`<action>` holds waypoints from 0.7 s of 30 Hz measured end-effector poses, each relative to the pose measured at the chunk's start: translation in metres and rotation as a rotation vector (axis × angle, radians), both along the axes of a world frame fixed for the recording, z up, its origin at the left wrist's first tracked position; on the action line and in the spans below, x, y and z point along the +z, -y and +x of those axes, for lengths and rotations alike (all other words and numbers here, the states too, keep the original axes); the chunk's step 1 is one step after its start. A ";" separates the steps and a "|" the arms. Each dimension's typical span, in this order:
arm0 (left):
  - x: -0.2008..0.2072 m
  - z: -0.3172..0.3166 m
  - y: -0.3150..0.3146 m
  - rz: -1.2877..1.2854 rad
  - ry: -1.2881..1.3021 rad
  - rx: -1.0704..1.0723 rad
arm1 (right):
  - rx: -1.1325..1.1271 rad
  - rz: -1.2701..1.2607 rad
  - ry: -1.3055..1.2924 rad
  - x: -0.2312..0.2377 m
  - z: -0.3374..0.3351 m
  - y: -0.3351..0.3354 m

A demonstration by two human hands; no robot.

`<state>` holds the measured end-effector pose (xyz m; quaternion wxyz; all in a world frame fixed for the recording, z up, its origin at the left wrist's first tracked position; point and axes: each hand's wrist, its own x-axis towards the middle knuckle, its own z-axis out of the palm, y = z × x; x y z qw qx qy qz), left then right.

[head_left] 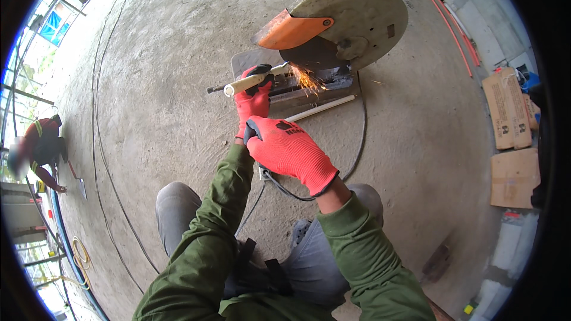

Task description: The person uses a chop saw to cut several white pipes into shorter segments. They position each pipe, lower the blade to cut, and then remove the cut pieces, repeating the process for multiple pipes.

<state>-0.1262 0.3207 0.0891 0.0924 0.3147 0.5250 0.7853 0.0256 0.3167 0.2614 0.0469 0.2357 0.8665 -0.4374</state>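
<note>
My left hand [254, 96], in a red and black glove, is closed around a white pipe [239, 87]. The pipe's far end is at the dark disc [312, 53] of a chop saw, and orange sparks [306, 79] spray from there. Above the disc are the saw's big grey guard [375, 15] and an orange cover [294, 31]. My right hand [288, 150], gloved in red, is closed in front of my left wrist. Its fingertips are mostly turned away, so anything between them is hidden. The saw's metal base [247, 61] rests on the concrete floor.
Another white pipe [324, 107] lies beside the base. A black cable [361, 142] curves over the floor towards my knees. Cardboard boxes [505, 110] and red pipes [443, 15] line the right wall. At far left, another person [41, 145] bends down near a blue hose [59, 220].
</note>
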 end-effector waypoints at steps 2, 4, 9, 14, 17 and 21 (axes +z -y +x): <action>0.000 0.000 0.000 -0.004 -0.031 0.012 | -0.022 -0.003 -0.005 0.000 0.000 0.001; -0.001 0.001 0.003 0.022 0.116 -0.028 | -0.005 -0.017 0.006 0.002 0.001 -0.002; -0.012 -0.024 0.009 0.022 0.249 -0.081 | 0.000 -0.025 -0.026 0.000 -0.001 0.000; -0.012 -0.036 0.009 0.046 0.529 -0.096 | -0.022 -0.014 -0.082 -0.004 0.000 0.002; -0.015 -0.046 0.009 0.016 0.559 -0.096 | -0.016 -0.014 -0.065 -0.002 0.001 0.002; -0.020 -0.061 0.001 0.017 0.646 -0.118 | -0.005 -0.017 -0.063 -0.001 0.000 0.003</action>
